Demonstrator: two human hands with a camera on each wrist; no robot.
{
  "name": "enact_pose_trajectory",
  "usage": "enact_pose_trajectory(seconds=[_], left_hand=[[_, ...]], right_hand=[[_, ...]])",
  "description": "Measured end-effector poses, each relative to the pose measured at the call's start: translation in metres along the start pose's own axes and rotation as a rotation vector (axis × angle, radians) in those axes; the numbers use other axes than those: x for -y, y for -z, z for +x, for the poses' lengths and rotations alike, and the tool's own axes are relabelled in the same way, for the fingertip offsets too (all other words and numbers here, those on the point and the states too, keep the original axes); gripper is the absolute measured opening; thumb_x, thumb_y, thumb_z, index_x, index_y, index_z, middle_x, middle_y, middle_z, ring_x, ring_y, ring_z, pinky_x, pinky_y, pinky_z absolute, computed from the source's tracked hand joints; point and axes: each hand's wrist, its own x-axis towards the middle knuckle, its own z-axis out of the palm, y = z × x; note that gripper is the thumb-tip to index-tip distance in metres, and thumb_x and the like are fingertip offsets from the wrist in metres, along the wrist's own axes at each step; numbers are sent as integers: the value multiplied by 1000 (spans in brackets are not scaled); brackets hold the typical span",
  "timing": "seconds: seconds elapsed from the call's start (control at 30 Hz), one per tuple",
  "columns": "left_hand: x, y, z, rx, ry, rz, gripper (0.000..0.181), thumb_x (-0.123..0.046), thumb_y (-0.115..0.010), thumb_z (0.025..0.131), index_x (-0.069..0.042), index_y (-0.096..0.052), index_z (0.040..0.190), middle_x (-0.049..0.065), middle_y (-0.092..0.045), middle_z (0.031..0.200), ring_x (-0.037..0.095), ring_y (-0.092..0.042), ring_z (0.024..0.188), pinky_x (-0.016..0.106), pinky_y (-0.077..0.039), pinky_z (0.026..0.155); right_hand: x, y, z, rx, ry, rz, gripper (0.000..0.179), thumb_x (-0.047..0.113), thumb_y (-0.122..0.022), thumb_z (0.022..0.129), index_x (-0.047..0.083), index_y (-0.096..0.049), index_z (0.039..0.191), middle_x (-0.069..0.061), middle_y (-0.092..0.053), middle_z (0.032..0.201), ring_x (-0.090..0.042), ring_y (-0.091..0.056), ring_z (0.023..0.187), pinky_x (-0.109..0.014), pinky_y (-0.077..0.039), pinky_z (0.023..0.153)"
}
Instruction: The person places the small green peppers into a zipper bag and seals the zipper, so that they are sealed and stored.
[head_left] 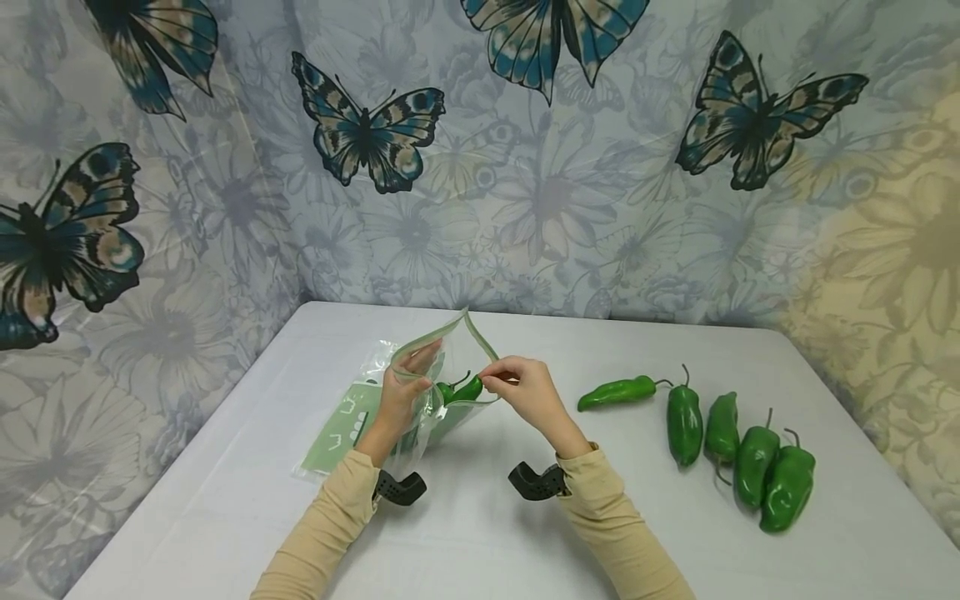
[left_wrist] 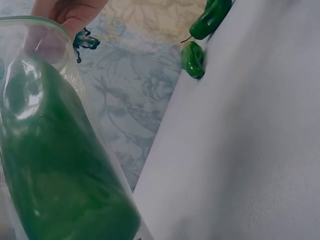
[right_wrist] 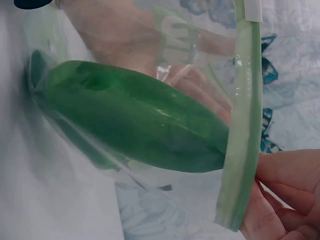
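Note:
My left hand (head_left: 401, 396) holds a clear zip bag (head_left: 480, 335) with a green zip strip, its mouth spread wide. Some of that hand's fingers show through the plastic. At the bag's right rim, my right hand (head_left: 525, 387) pinches the tip of a green pepper (head_left: 470, 389), which lies mostly inside the mouth. In the right wrist view the pepper (right_wrist: 135, 117) appears long and glossy behind the plastic, its end passing behind the zip strip (right_wrist: 242, 125) toward the fingers. Through the bag in the left wrist view, green pepper (left_wrist: 65, 160) fills most of it.
Several green peppers (head_left: 757, 462) lie on the white table (head_left: 645, 517) at the right, one of them (head_left: 618, 392) set apart sideways. Under the left hand lies a flat green-printed plastic package (head_left: 337, 433). A butterfly-patterned cloth (head_left: 555, 208) hangs behind the table.

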Motion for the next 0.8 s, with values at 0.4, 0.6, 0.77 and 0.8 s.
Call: enact_pose_trajectory(seconds=[0.4,0.6,0.77,0.8], left_hand=[[-5,-2,1,-10,-28,19,62,-39,-74,68,-7,-54,117,3,-58,115,19,-47,113,36,-29,100],[-8,-2,1,-11,-19,17,62,-38,-75,67,-7,-54,117,3,-58,115,17,-48,113,36,-28,100],[-11,-4,1,-10,-3,34,61,-36,-76,67,-9,-55,118,0,-58,116,17,-47,114,36,-29,100],[-11,-5,2,-11,-5,39,61,-36,-75,67,-10,-55,118,0,-58,116,17,-47,114,37,-29,100]], right_hand=[[3,-2,-2,107,33,-6,10,3,-65,81,1,-69,90,-6,-65,87,-16,-61,76,-23,-50,68],[6,-2,-3,182,48,-46,11,2,-63,82,0,-68,92,-7,-64,89,-16,-60,80,-22,-49,71],[7,0,-3,159,71,-48,12,1,-64,82,-1,-68,92,-7,-64,88,-17,-60,79,-22,-50,71],[7,0,-3,156,67,-43,12,2,-64,82,-1,-68,92,-7,-64,89,-17,-60,79,-22,-50,71]])
